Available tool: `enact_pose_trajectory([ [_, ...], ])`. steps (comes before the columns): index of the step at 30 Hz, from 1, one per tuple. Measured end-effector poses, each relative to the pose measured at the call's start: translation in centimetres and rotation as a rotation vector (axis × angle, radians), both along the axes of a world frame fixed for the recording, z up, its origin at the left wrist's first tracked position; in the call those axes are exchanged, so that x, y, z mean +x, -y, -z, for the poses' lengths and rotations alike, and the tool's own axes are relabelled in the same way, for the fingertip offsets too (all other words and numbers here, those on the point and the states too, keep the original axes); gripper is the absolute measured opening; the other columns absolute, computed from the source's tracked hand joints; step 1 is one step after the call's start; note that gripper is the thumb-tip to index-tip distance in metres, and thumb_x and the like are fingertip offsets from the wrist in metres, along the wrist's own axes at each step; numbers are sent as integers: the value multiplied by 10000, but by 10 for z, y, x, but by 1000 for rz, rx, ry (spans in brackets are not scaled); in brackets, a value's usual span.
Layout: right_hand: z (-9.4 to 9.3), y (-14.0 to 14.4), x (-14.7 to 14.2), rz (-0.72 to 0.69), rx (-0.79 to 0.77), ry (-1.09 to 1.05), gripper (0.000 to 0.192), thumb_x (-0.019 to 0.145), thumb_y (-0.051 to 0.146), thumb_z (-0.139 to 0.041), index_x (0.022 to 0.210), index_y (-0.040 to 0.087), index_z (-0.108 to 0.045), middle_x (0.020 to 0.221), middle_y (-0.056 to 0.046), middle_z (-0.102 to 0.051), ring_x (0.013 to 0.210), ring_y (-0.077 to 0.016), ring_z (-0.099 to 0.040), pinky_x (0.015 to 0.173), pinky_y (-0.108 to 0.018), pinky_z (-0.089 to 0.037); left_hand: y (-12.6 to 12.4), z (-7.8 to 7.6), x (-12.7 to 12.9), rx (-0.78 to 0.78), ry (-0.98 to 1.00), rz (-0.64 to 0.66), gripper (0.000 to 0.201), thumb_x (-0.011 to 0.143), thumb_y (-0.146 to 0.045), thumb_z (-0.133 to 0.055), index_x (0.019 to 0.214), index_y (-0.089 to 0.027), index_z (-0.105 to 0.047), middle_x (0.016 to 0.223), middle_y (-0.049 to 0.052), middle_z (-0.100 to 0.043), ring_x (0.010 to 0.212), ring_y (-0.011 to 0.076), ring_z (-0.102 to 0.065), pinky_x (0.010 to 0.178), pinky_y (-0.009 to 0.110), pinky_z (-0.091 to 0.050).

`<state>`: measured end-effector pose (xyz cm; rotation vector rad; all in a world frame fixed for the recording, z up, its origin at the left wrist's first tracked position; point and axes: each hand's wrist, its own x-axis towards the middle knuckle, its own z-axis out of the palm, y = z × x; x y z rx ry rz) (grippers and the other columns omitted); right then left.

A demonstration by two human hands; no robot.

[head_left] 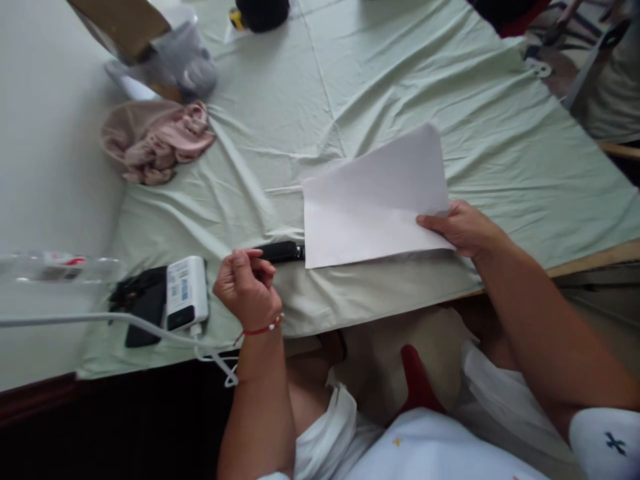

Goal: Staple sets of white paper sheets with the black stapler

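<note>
My right hand (463, 227) pinches the right edge of some white paper (375, 200), thumb on top and fingers underneath. The paper is tilted over the cloth, and whether it is one sheet or more cannot be told. My left hand (247, 280), with a red string bracelet at the wrist, is closed with its fingers curled in. Right behind those fingers is a black stapler-like tool (283, 251) with a metallic end pointing at the paper's left edge. The hand covers its other end, so I cannot see whether the fingers grip it.
A pale green cloth (270, 133) covers the table. On the left are a white power bank (186, 293) with a cable, a black phone (145, 327) and a clear plastic bottle (60, 267). Farther back lie a pink cloth (165, 140) and a plastic bag (185, 67).
</note>
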<state>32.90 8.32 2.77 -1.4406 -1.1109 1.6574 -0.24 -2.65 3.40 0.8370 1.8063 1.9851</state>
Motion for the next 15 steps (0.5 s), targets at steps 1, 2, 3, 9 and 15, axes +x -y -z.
enact_pose_trajectory([
  [1,1,0,-1,-3,-5,14,219,612,347,-965,710,282,-780,826,-27,-817,747,-250,-747,724,-391,-642,0,2,-2,-20,-67,-52,264,969,-353,-609,777,-180,-660,498,-53,-571,396,79,-411,421,225,-247],
  [2,3,0,-2,-2,-5,22,220,620,349,-965,714,280,-778,824,-33,-815,749,-255,-750,729,-400,-642,0,5,-5,-46,-153,-100,241,979,-338,-597,807,-183,-667,543,-47,-604,435,90,-462,458,228,-315],
  [3,3,-1,-2,-1,2,24,221,628,354,-963,724,282,-777,830,-38,-815,758,-263,-755,739,-413,-644,1,8,-7,-77,-261,-139,213,985,-325,-594,849,-188,-684,616,-30,-657,511,110,-545,523,240,-403],
  [9,3,0,-4,4,16,-15,202,642,358,-944,758,300,-790,859,-39,-820,825,-293,-776,812,-458,-658,3,25,-26,-228,-761,-25,187,967,-274,-647,1046,-229,-810,1317,109,-778,1394,297,-608,1252,506,-402],
  [15,0,1,-11,40,0,-54,197,628,331,-951,758,306,-806,882,-37,-826,897,-298,-786,890,-460,-653,1,34,-30,-278,-693,129,246,967,-279,-636,1126,-234,-817,1313,100,-796,1417,284,-624,1273,498,-416],
])
